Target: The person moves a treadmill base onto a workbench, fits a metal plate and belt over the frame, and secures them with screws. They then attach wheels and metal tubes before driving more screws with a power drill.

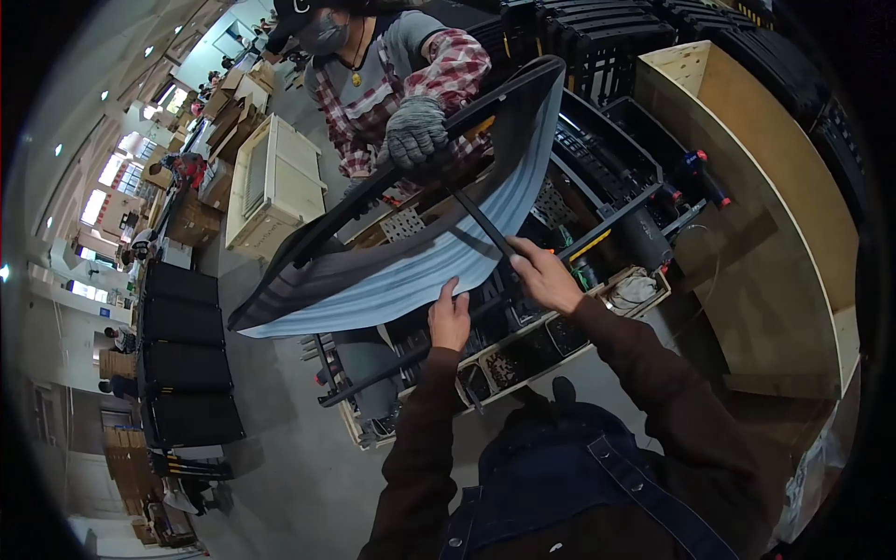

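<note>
A large curved frame (322, 229) with grey-blue striped fabric (401, 285) stretched on it hangs tilted over the workbench. My right hand (541, 273) is closed around the near end of a dark flat bar (481, 221), which reaches up across the fabric towards the frame's far side. My left hand (450, 317) is at the fabric's lower edge, its fingers apart and pointing up, with nothing gripped. A co-worker's gloved hand (415, 131) holds the frame's upper rail.
Below the frame, a wooden bench tray (569, 359) holds small parts in compartments. Power drivers (714, 182) lie at its right side. A tall plywood box (747, 205) stands at right. A wooden crate (280, 182) and black panels (187, 355) are at left.
</note>
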Motion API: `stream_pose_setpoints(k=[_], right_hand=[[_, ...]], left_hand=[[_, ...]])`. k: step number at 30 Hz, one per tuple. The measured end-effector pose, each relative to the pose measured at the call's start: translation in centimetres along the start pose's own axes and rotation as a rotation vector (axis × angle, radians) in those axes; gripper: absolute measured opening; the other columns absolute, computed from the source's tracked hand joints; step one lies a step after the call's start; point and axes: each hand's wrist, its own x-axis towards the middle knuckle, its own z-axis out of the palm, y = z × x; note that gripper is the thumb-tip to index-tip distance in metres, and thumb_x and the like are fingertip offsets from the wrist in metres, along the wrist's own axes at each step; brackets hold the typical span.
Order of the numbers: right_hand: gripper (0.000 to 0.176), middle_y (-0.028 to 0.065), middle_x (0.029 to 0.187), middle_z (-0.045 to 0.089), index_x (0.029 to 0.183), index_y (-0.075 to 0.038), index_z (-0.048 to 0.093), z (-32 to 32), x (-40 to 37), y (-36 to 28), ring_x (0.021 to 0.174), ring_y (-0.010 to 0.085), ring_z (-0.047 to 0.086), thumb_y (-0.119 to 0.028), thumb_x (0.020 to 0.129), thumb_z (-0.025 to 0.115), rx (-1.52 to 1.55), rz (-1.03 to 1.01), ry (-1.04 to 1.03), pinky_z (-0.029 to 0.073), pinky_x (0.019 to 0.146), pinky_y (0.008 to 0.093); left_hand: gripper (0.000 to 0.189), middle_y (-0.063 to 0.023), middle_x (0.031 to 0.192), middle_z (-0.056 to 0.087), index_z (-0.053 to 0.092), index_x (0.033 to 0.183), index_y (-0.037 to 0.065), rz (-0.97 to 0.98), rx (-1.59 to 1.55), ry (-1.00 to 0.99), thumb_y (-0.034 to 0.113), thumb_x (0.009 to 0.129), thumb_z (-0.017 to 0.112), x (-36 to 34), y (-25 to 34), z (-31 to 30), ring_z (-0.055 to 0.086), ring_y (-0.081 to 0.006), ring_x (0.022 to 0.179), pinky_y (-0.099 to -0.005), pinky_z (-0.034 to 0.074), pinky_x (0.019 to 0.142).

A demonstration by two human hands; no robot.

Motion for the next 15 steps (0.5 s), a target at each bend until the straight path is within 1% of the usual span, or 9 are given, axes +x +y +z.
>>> stream_pose_setpoints(k=[1, 3, 4, 6, 7, 10, 12, 13, 15], right_hand=[[0.048, 0.0054, 0.072, 0.058, 0.146, -0.003, 0.046, 0.8, 1.8, -0.1, 0.053, 0.0121, 0.055, -0.024, 0.103, 0.051, -0.002, -0.004, 0.002, 0.042, 0.05, 0.0302], [0.047, 0.016, 0.083, 0.066, 0.144, -0.002, 0.048, 2.6, 3.9, -0.2, 0.07, 0.0248, 0.067, -0.024, 0.102, 0.05, -0.141, 0.076, 0.022, 0.051, 0.065, 0.0375], [0.047, 0.016, 0.083, 0.066, 0.144, -0.002, 0.048, 3.2, 4.9, 0.0, 0.07, 0.0248, 0.067, -0.024, 0.102, 0.05, -0.148, 0.077, 0.025, 0.051, 0.065, 0.0375], [0.044, 0.0299, 0.113, 0.067, 0.139, -0.005, 0.051, 4.8, 5.9, 1.2, 0.113, 0.0469, 0.06, -0.024, 0.1, 0.046, -0.215, 0.098, 0.09, 0.045, 0.098, 0.05], [0.044, 0.0296, 0.109, 0.067, 0.14, -0.006, 0.052, 5.4, 6.2, 1.8, 0.111, 0.0467, 0.061, -0.024, 0.1, 0.046, -0.248, 0.062, 0.135, 0.045, 0.098, 0.0504], [0.044, 0.028, 0.104, 0.069, 0.14, -0.008, 0.052, 5.8, 6.7, 3.2, 0.105, 0.0431, 0.065, -0.023, 0.099, 0.049, -0.246, 0.112, 0.09, 0.049, 0.093, 0.0474], [0.046, 0.023, 0.097, 0.071, 0.142, -0.008, 0.051, 4.4, 7.5, 4.1, 0.091, 0.0343, 0.071, -0.023, 0.098, 0.055, -0.164, 0.121, -0.086, 0.053, 0.084, 0.0433], [0.047, 0.017, 0.09, 0.07, 0.142, -0.009, 0.051, 3.7, 7.6, 4.3, 0.074, 0.0246, 0.071, -0.022, 0.097, 0.059, -0.044, 0.271, -0.174, 0.055, 0.074, 0.0392], [0.045, 0.0121, 0.084, 0.068, 0.141, -0.008, 0.051, 3.1, 8.1, 5.1, 0.066, 0.0207, 0.07, -0.02, 0.098, 0.058, -0.037, 0.155, -0.138, 0.055, 0.066, 0.0366]], left_hand=[[0.047, -0.03, 0.098, 0.067, 0.053, 0.14, 0.008, 0.004, -0.001, 0.002, 0.024, 0.096, 0.06, 0.9, -0.4, 0.5, 0.065, -0.046, 0.091, -0.0478, 0.051, 0.084], [0.051, -0.0308, 0.104, 0.067, 0.05, 0.143, 0.008, -0.033, -0.119, -0.132, 0.025, 0.096, 0.06, 1.4, -0.7, 1.2, 0.064, -0.0473, 0.099, -0.0494, 0.049, 0.09], [0.057, -0.0327, 0.115, 0.064, 0.045, 0.147, 0.009, -0.055, -0.073, -0.193, 0.034, 0.097, 0.057, 1.3, -0.3, 1.2, 0.06, -0.0495, 0.111, -0.0504, 0.046, 0.097], [0.06, -0.0328, 0.121, 0.063, 0.043, 0.149, 0.009, -0.065, -0.067, -0.223, 0.039, 0.098, 0.054, 1.8, -1.7, 2.2, 0.058, -0.0497, 0.116, -0.0507, 0.044, 0.1], [0.063, -0.033, 0.127, 0.061, 0.041, 0.15, 0.01, -0.068, -0.051, -0.251, 0.044, 0.099, 0.052, 2.2, -2.5, 2.5, 0.056, -0.05, 0.12, -0.0509, 0.043, 0.103], [0.068, -0.0324, 0.131, 0.059, 0.037, 0.153, 0.01, -0.12, 0.026, -0.379, 0.05, 0.1, 0.048, 2.6, -2.8, 2.5, 0.053, -0.0498, 0.125, -0.0511, 0.041, 0.106], [0.069, -0.032, 0.134, 0.057, 0.035, 0.154, 0.01, -0.084, 0.081, -0.47, 0.052, 0.1, 0.047, 3.3, -4.0, 2.6, 0.052, -0.0499, 0.126, -0.0519, 0.04, 0.106], [0.069, -0.0321, 0.134, 0.057, 0.035, 0.154, 0.01, -0.058, 0.002, -0.48, 0.049, 0.1, 0.051, 3.6, -4.9, 2.9, 0.054, -0.0469, 0.126, -0.0493, 0.043, 0.104], [0.066, -0.0256, 0.13, 0.063, 0.033, 0.153, 0.003, -0.066, -0.279, -0.517, 0.038, 0.102, 0.056, 3.8, -5.4, 3.1, 0.063, -0.0303, 0.118, -0.0357, 0.047, 0.1]])
